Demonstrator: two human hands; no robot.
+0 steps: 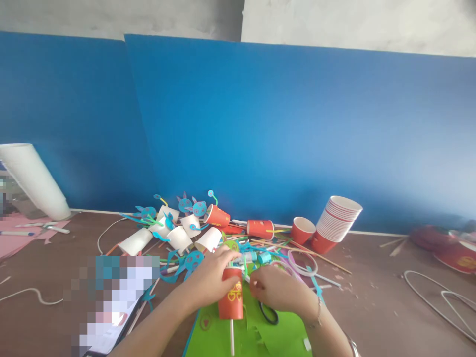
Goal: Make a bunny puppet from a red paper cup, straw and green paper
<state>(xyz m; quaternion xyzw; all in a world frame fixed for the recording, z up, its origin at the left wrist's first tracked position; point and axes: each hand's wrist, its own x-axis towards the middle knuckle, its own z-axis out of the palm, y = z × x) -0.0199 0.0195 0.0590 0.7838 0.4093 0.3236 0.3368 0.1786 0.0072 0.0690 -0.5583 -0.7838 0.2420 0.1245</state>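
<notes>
Red paper cup, straw protruding below, gripped by the left hand over green card; right hand curled, contents indeterminable; assembly apparently partway, straw seemingly fitted; stacked cups apparently unworked.

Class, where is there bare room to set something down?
Between the right hand and looped cable, the table is mostly bare, bar scraps; another patch: between pink paper and curved cord. Beyond the left hand, cups and straws crowd together.
</notes>
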